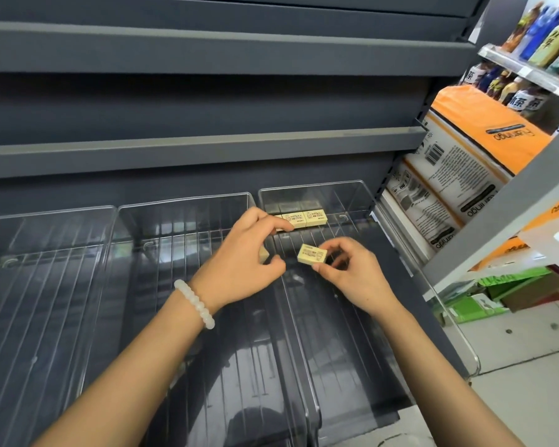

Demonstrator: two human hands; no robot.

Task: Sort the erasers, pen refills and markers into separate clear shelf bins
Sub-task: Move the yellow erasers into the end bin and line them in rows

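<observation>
Right grip [346,269]: I pinch an eraser [312,253] over the right bin [352,195].
Left grip [242,253]: curled round another eraser [264,253].

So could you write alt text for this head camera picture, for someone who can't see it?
A person's right hand pinches a small cream eraser over the rightmost of three clear shelf bins, while the left hand grips another eraser. More erasers sit in a row at that bin's back; the left wrist wears a white bead bracelet.

Glossy clear plastic bins [188,201] (ribbed floors) on matt grey metal shelving [207,150].
</observation>
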